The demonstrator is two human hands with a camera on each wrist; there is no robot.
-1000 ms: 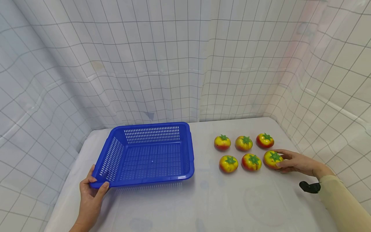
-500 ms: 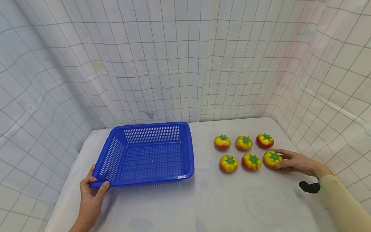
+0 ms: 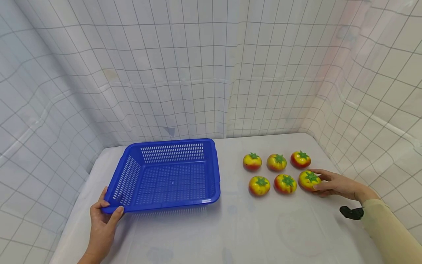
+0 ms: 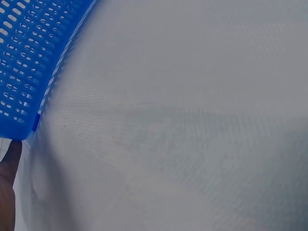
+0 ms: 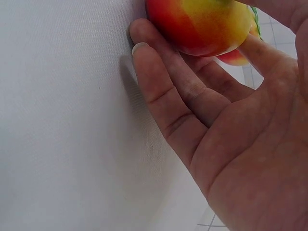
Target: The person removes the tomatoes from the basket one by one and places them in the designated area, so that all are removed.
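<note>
At the near left corner of a blue plastic basket (image 3: pixel 173 183), my left hand (image 3: pixel 103 229) grips the rim, thumb over the top edge. In the left wrist view, that basket (image 4: pixel 29 62) shows at upper left, with only part of a finger (image 4: pixel 9 166) below its corner. On the right, my right hand (image 3: pixel 339 186) holds a yellow-red tomato (image 3: pixel 306 182) with a green star-shaped top, the nearest right one of two rows. The right wrist view has my hand's (image 5: pixel 231 125) fingers curled beneath the tomato (image 5: pixel 202 24), close to the cloth. The thumb is partly cut off there.
More yellow-red tomatoes stand beside it: two in the near row (image 3: pixel 285 184) and three in the far row (image 3: pixel 277 162). White cloth (image 3: pixel 237 231) covers the table. Grid-patterned white curtains (image 3: pixel 184 80) enclose the back and both sides.
</note>
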